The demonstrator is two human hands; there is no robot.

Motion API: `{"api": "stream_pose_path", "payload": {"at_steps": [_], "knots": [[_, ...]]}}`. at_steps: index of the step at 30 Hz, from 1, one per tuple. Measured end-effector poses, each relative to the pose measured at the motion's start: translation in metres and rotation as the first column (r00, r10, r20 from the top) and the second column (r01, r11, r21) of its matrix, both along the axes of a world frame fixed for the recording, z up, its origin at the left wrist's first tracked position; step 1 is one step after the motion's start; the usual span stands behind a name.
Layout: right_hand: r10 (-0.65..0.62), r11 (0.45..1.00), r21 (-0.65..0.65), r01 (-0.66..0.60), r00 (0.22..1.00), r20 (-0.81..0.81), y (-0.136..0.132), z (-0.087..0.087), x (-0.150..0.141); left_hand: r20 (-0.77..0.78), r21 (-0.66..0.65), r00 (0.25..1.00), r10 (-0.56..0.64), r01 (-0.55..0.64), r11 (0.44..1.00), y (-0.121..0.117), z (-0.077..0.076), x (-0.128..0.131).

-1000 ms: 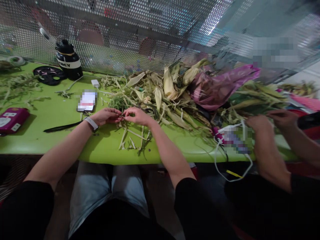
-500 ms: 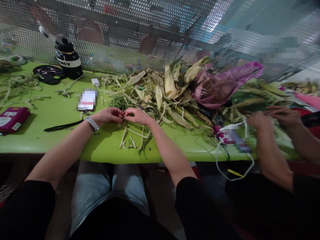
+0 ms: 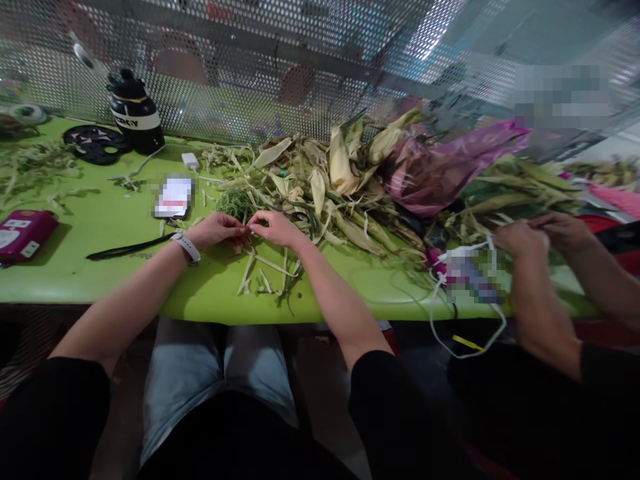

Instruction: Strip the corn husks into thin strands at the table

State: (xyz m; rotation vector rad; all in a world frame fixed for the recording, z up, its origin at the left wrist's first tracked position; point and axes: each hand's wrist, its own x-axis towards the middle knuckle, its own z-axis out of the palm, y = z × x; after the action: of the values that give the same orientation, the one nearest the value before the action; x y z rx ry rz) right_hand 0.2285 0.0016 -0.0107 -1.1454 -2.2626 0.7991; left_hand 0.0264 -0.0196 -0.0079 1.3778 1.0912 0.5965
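My left hand, with a pale watch band at its wrist, and my right hand meet fingertip to fingertip over the green table. Both are closed in a pinch. Whatever lies between the fingers is small and mostly hidden, and I cannot make it out. Just behind the fingertips is a tangle of thin green stems. Pale cut stalk pieces lie on the table in front of the hands. Beyond my right hand spreads a large heap of dry corn husks.
To the left are a phone, a black strap, a magenta box and a black bottle. A purple plastic bag rests against the husks. At right, another person's hands work near a white cord.
My hands stay nearly in place, with the fingertips still together and slightly shifted. The other person's hands at right have moved a little. The whole view has tilted slightly.
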Motion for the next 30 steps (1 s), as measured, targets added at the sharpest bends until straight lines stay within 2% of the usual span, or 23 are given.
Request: {"api": "stream_pose_path", "payload": {"at_steps": [5, 9, 12, 19, 30], "knots": [[0.005, 1.000, -0.024, -0.004, 1.000, 0.027, -0.0003, 0.0011, 0.0008, 0.028, -0.100, 0.997, 0.074, -0.071, 0.992, -0.0016, 0.0010, 0.0015], [0.045, 0.996, -0.074, -0.046, 0.999, -0.004, -0.0004, 0.0012, 0.0027, 0.079, -0.140, 0.984, 0.160, -0.148, 0.979, -0.0003, 0.0006, 0.0015], [0.082, 0.995, -0.061, -0.083, 0.997, -0.006, -0.0019, 0.0022, 0.0024, 0.122, -0.184, 0.973, 0.196, -0.172, 0.968, 0.0018, -0.0005, 0.0006], [0.119, 0.993, -0.005, -0.119, 0.992, 0.032, -0.0033, 0.0009, -0.0013, 0.156, -0.210, 0.973, 0.169, -0.135, 0.968, 0.0056, -0.0050, -0.0037], [0.106, 0.994, -0.020, -0.105, 0.993, 0.059, -0.0031, 0.0008, -0.0003, 0.154, -0.166, 0.983, 0.097, -0.071, 0.984, 0.0040, -0.0018, -0.0038]]}}
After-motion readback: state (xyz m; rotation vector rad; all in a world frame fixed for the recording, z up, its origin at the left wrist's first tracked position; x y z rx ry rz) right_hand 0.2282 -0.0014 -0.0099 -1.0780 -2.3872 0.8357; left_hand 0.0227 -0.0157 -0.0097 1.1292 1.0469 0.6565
